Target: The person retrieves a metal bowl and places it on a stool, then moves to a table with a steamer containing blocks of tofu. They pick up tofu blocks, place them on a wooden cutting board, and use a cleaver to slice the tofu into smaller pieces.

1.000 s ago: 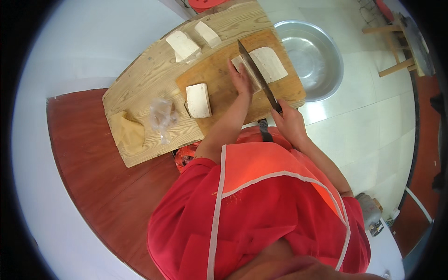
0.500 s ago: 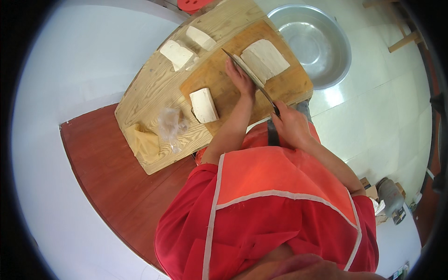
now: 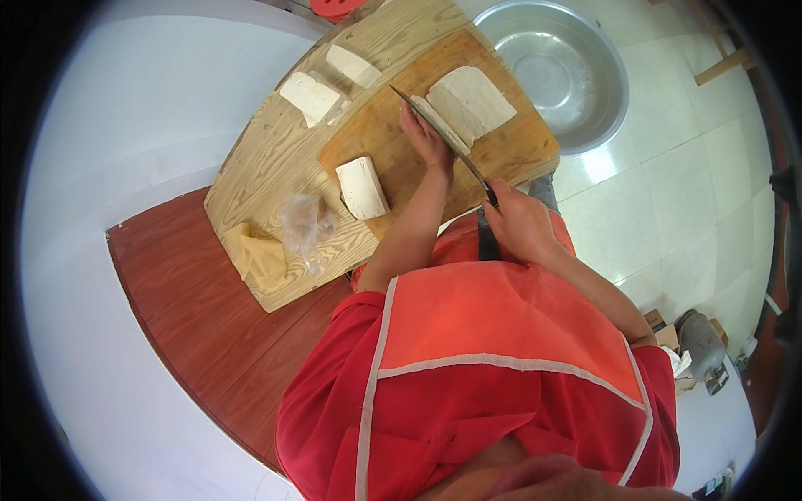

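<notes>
My right hand (image 3: pixel 521 224) is closed round the handle of a long kitchen knife (image 3: pixel 444 138), whose blade slants up to the left over the cutting board (image 3: pixel 409 179). Along the blade's left side lies my left hand (image 3: pixel 428 144), its fingers stretched out and partly hidden by the knife. Just right of the blade is a thin slice (image 3: pixel 443 122) of what looks like white tofu. A larger, flat tofu block (image 3: pixel 472 102) sits beside it, with lines across its top. Left of my left forearm, another tofu block (image 3: pixel 362 189) rests at the board's edge.
Two more tofu pieces, one (image 3: pixel 314 98) and another (image 3: pixel 354 65), lie on the wooden table (image 3: pixel 259 159). A clear plastic bag (image 3: pixel 307 227) and a yellowish cloth or wrapper (image 3: pixel 256 257) lie at its near left. A large metal basin (image 3: pixel 614 92) stands beyond the board's right end.
The knife, my left hand and the thin slice have shifted slightly left, and the slit beside the large block looks a little wider. The whole view has also moved slightly.
</notes>
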`<state>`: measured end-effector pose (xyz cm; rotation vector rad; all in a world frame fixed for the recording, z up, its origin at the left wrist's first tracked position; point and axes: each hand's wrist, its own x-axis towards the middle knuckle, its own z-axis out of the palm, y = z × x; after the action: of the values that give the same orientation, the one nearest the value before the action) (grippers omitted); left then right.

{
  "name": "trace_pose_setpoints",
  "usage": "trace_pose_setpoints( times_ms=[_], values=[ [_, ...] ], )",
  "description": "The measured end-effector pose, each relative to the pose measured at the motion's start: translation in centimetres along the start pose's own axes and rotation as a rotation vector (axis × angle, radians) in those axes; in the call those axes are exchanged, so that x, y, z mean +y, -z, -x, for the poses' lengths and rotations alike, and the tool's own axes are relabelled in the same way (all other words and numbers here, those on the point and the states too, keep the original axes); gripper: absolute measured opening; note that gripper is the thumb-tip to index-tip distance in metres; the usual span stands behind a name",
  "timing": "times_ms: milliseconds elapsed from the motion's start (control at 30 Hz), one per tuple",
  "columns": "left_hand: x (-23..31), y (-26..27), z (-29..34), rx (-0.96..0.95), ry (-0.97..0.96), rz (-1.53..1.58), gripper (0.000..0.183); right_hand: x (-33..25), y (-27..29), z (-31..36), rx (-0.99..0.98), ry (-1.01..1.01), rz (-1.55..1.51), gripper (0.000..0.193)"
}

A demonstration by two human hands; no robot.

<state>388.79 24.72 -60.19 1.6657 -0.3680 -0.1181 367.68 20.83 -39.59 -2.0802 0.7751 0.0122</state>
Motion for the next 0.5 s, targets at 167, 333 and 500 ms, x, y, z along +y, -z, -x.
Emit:
trace_pose_setpoints(
  times_ms=[167, 333, 500],
  values=[
    [-0.2, 0.2, 0.0, -0.016, -0.108, -0.103, 0.039, -0.1, 0.0, -0.4, -0.044, -0.035, 0.039, 0.03],
    [0.0, 0.1, 0.1, -0.014, -0.035, -0.092, 0.039, -0.2, -0.2, -1.0, -0.018, 0.015, 0.041, 0.023],
    [0.2, -0.2, -0.1, 0.006, 0.014, -0.108, 0.04, 0.3, -0.8, -1.9, -0.038, 0.014, 0.043, 0.026]
  ],
)
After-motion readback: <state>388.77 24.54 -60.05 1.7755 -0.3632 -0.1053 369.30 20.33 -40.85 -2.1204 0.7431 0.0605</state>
